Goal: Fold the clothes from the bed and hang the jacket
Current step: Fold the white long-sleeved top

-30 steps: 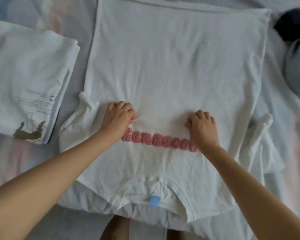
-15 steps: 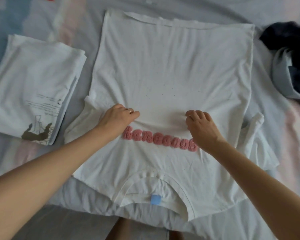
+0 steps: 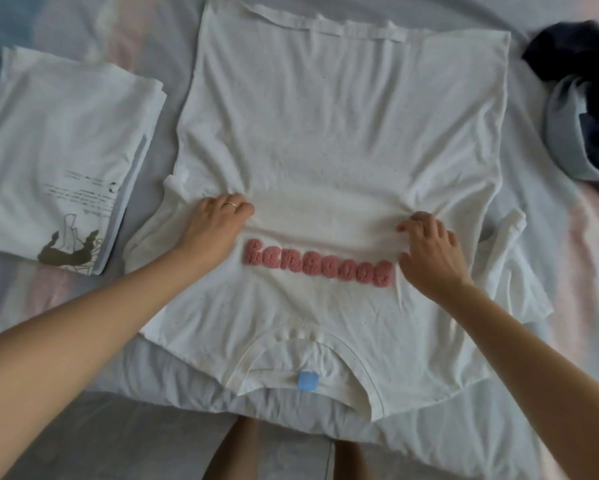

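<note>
A white T-shirt (image 3: 343, 126) with fluffy pink letters (image 3: 318, 266) lies spread on the bed, collar and blue label (image 3: 308, 380) toward me, hem at the far side. My left hand (image 3: 215, 226) pinches the fabric just left of the letters, a ring on one finger. My right hand (image 3: 429, 247) pinches the fabric just right of them. The cloth puckers between both hands. Both sleeves stick out at the sides. A dark navy garment with a pale lining (image 3: 582, 109), maybe the jacket, lies crumpled at the far right.
A folded white shirt with a brown print (image 3: 59, 161) lies to the left on the pale bedsheet (image 3: 547, 258). The bed's near edge runs below the collar, with my legs (image 3: 235, 452) and the floor beyond it.
My hands have moved apart and a little farther up the shirt, uncovering the whole pink word, and now pinch the fabric into a raised fold. The view has pulled back.
</note>
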`<state>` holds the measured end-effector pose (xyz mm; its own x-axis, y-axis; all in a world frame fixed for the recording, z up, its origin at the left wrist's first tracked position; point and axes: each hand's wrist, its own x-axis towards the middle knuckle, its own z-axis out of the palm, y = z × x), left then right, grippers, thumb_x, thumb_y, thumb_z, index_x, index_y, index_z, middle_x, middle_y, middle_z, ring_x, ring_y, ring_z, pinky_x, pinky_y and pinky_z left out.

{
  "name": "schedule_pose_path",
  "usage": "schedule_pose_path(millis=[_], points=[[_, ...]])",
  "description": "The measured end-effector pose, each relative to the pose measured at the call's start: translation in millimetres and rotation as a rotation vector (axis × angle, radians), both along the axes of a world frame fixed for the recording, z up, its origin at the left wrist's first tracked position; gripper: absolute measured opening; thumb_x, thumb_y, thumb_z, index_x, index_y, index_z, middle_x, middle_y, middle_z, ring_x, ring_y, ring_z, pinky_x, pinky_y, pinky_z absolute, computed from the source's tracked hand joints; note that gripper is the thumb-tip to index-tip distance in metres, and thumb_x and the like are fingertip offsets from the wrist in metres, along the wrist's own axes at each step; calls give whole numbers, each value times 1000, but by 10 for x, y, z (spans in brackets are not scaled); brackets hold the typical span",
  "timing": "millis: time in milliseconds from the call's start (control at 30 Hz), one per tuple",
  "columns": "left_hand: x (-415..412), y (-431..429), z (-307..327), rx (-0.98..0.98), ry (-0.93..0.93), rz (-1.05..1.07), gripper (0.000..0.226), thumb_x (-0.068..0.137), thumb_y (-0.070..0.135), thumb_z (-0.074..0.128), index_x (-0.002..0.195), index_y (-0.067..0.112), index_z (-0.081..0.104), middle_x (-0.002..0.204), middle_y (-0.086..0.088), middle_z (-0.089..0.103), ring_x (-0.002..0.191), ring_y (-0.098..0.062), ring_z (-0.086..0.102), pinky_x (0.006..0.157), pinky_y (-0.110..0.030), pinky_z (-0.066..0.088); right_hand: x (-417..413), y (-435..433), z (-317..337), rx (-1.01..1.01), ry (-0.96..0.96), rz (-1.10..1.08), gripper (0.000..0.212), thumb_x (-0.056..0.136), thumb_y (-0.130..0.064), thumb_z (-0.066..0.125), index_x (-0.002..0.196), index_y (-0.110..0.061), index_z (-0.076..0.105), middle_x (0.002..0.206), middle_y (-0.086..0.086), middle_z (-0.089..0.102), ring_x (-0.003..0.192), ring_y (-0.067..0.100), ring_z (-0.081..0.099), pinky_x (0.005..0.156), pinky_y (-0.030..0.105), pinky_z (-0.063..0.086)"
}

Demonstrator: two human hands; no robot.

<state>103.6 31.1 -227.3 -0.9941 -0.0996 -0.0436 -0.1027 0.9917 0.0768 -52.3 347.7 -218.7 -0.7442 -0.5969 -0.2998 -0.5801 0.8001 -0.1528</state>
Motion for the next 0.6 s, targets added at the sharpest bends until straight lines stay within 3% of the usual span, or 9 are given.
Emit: schedule_pose_path(millis=[133,233,367,600], points=[[112,-103,-55,-19,-64,147,20,71,-2,70,84,10,61,92,-12,58,83,-33,58,72,-41,41,-27,288,-12,46,34,-68,21,88,-18,63,106,-8,62,112,11,54,107,37,51,93,47,37],[25,-129,-16,-4,-136,164,5,79,5,66,79,8,63,93,-14,57,87,-33,55,73,-41,38,-64,266,-11,25,59,-11,8,86,-6,62,94,-5,65,96,12,56,95,36,53,88,48,35],[51,-207,69,-19,-117,17,19,68,8,78,70,12,60,74,-9,59,71,-30,60,68,-38,32,-92,293,20,-24,128,75,8,77,0,70,81,-6,66,82,10,60,81,35,59,81,46,40],[230,-334,100,-38,129,-115,9,81,9,56,74,12,53,65,-8,52,61,-29,57,70,-38,29,-21,384,119,-117,238,49,6,82,-6,68,84,-4,63,86,13,60,83,36,58,86,47,38]])
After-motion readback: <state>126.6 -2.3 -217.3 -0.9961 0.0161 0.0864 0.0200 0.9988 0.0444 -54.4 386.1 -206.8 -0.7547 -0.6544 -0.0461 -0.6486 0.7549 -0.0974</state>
